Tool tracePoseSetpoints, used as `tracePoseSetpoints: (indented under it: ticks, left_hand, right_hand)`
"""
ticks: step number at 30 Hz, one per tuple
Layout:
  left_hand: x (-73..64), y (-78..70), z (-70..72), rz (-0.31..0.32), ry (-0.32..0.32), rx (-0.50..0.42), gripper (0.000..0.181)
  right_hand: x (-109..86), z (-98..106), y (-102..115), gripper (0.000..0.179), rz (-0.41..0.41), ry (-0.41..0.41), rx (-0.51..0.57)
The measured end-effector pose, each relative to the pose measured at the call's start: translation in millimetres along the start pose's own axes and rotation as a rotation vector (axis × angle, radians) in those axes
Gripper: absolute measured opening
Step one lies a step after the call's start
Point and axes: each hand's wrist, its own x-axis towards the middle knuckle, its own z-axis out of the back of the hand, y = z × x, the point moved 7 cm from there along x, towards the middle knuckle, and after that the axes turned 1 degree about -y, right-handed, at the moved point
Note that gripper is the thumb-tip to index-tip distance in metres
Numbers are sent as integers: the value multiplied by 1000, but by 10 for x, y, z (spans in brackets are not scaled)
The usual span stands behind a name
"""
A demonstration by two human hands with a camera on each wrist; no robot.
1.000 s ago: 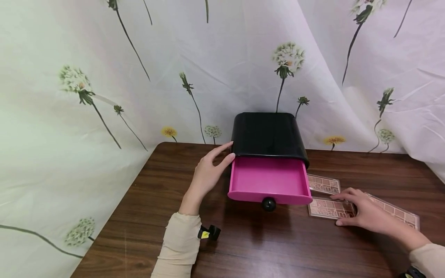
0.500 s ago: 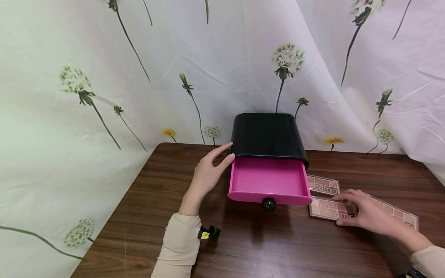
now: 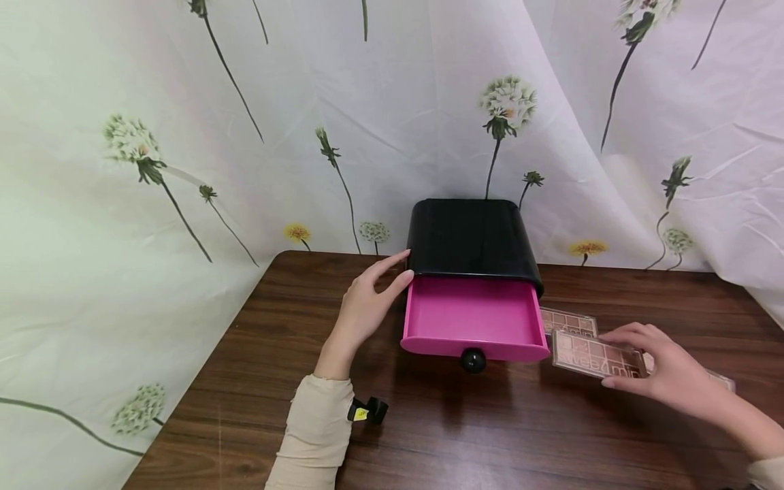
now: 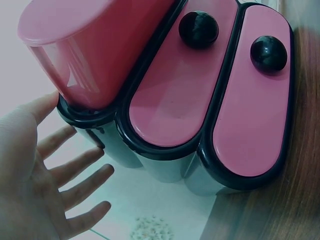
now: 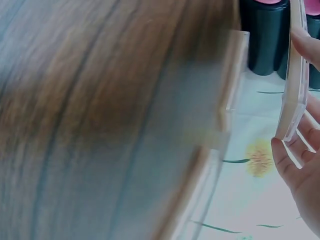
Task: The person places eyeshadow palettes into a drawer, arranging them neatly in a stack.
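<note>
In the head view a black cabinet stands at the back of the table, its pink top drawer pulled out and bare inside. My left hand touches the cabinet's left side near its front edge; the left wrist view shows the fingers spread and nearly straight. With thumb and fingers my right hand pinches the right end of a clear-lidded eyeshadow palette, tilted above the table right of the drawer. The right wrist view shows this palette edge-on between thumb and fingertips.
Another eyeshadow palette lies behind the held one, beside the cabinet. A third lies partly hidden under the right hand. Two lower drawers with black knobs are pushed in. A floral cloth hangs behind the wooden table.
My right hand has lifted the front palette off the table and shifted it slightly right. My left hand and the drawer have stayed in place.
</note>
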Motion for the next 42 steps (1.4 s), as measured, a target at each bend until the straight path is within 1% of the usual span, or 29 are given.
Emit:
tracePoseSetpoints:
  ticks: [7,14,18,22,25,30,38,42]
  left_hand:
    - [2,4,-2,3,3,0,50]
    - [-1,4,-2,4,2,0,50]
    - [1,5,-3,4,1,0,50]
    - [3,4,-3,4,1,2,50]
    - [-2,-6,-1,3,-1,2,50]
    - [2,-9,4,-5,0,-5,49]
    - [5,-3,3,4,2,-1,49]
    - [5,2,1,3,0,0,49]
  right_hand:
    - [48,186,163,66,-3,-35,19]
    - [94,346,312,73,7,-73,15]
    - [133,419,410,77,36,-99,18]
    - [184,480,524,80,82,-111,16]
    - [226,515,593,80,116,-121,34]
    - [302,547,695,78,157,-148,69]
    - [470,493,868,72,135,-128,92]
    - [567,440,955,67,196,-156,133]
